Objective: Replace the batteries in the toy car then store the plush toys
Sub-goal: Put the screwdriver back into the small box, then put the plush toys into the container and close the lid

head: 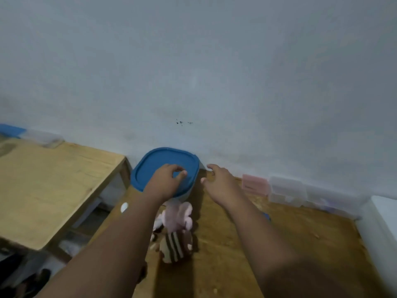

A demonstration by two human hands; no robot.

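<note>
Head view, tilted high; the wall (193, 82) fills the upper half.

Storage tub: blue lid (163, 163) seated on a clear-sided tub, standing at the back left corner of the wooden counter (232, 259), against the wall.

Left hand (166, 179): on top of the lid, toward its near right part. Fingers (182, 172) bent, tips down on the lid surface, a patch of blue showing between thumb and forefinger. Frame is soft here; cannot tell whether they pinch anything or only rest.

Right hand (219, 179): just right of the tub, above the counter, not touching the lid. Fingers (209, 167) spread wide and loose, holding nothing.

Plush toys: on the counter between the two forearms, just in front of the tub. Pink plush (179, 215) nearer the tub, partly under the left wrist. Striped plush (173, 247), brown and cream, in front of it and touching it.

Other:
- pink box (255, 183) and clear boxes (287, 190) in a row along the wall, right of the hands
- small white disc (124, 207) at the counter's left edge
- second wooden table (53, 179), lighter, off to the left
</note>
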